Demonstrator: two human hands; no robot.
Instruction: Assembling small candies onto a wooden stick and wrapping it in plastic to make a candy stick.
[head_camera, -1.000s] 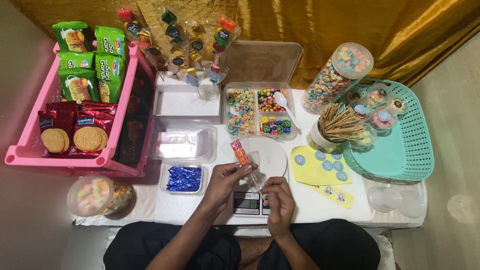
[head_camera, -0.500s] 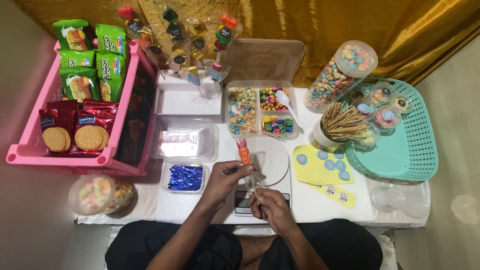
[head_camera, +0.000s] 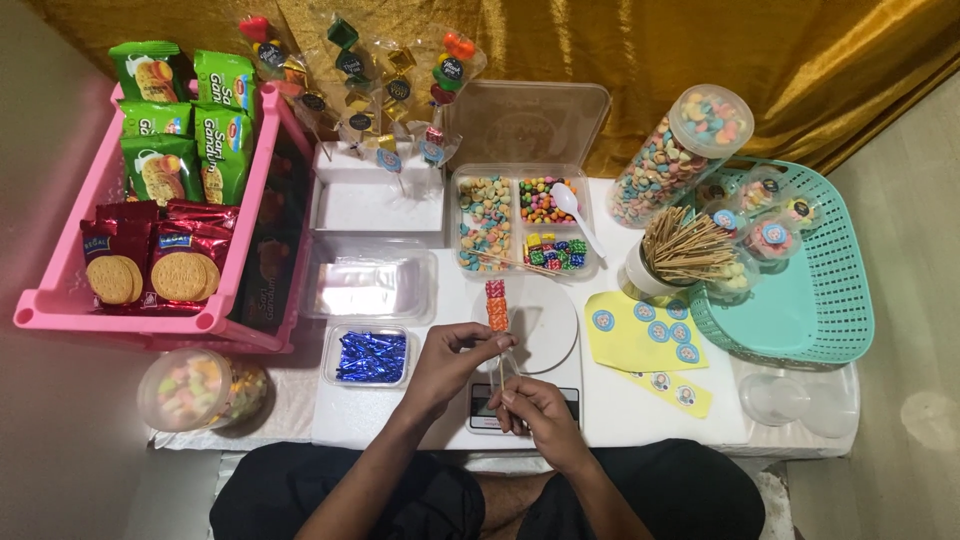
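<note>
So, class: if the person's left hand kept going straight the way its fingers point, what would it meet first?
The left hand points right, so it would probably first meet the round white plate on the scale, though height is unclear from above.

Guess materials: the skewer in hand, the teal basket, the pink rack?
Skewer: looks like thin pale wood or bamboo, matte, same as the bundle of sticks in the cup. Teal basket: moulded plastic, perforated lattice walls, slight sheen. Pink rack: glossy plastic, going by its smooth rounded rim.
</note>
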